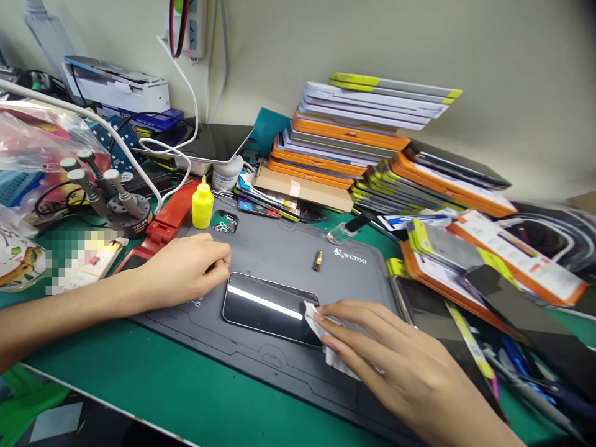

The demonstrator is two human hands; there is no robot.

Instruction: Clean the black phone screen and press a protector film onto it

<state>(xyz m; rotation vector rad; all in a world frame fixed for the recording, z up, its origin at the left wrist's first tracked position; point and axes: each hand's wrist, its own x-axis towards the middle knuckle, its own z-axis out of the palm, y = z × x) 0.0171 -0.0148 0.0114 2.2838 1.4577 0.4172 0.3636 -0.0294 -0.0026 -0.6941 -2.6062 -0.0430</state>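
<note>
A smartphone [265,316] with a dark, glossy screen lies face up on the grey work mat [274,245]. A bright strip of light reflects along its glass. My right hand [400,354] holds a crumpled white wipe [342,363] under its fingers, pressed at the phone's right end. Part of the wipe is hidden by the fingers. My left hand [193,270] rests on the mat by the phone's left end, its fingers curled into a loose fist. No object shows in it; whether it touches the phone I cannot tell.
Behind the phone lies a small brass-coloured brush head [318,261]. A yellow bottle [202,205] and a screwdriver holder [125,208] stand at the left. Stacked orange and white phone-part boxes [330,136] fill the back, with more boxes [516,254] at the right.
</note>
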